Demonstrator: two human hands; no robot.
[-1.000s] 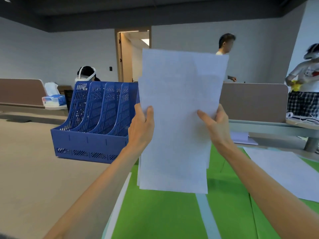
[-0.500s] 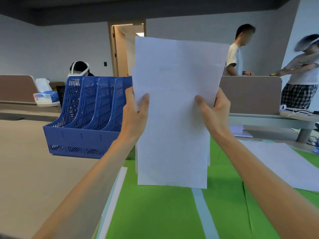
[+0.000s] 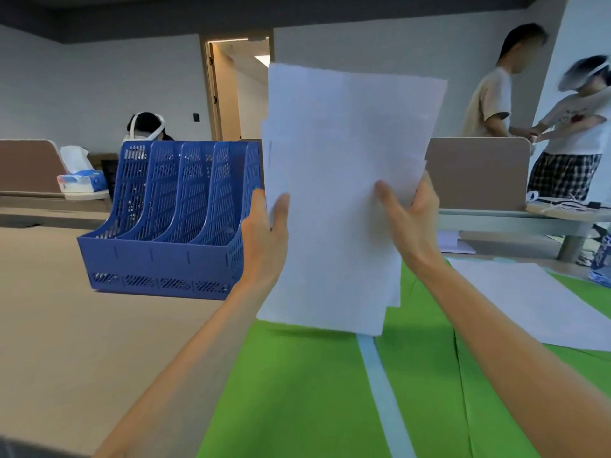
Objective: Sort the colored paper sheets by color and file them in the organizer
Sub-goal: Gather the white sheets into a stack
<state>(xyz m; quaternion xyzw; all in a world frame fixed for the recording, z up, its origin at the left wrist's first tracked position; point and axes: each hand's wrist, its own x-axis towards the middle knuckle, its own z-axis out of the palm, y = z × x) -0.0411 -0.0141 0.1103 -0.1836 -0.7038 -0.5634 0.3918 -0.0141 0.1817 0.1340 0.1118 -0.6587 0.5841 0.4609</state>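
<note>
Squaring the stack is the step in hand, by my read; filing comes after.

- Tan flat table [image 3: 66, 325] carries everything.
- Bright green paper sheets [image 3: 297, 391] overlap across its near right part. A pale blue paper strip [image 3: 380, 391] shows between two of them.
- Blue perforated plastic organizer [image 3: 172, 226], four upright slots, stands toward the far edge, left of the green. No paper shows in any slot.
- Pale lavender-white paper stack [image 3: 340, 193] is upright in the air over the green sheets. Its left edge overlaps the organizer's right wall in this view.
- Single pale paper sheet [image 3: 545, 302] lies flat near the right edge.
- Both hands are clamped on the stack, thumb in front and fingers behind. The left hand [image 3: 264, 236] has the left edge and the right hand [image 3: 410, 223] the right edge.

Doing it well:
- Stack edges are staggered at the top left and bottom right. Loosen the pinch and tap the bottom edge on the table until they sit flush.
- The loose pale sheet looks like the same colour, so add it before filing.
- Thin paper will bow, so grip lower and keep it vertical.
- Use the nearest slot, on the right. Lead with a bottom corner so no sheet snags a divider.
</note>
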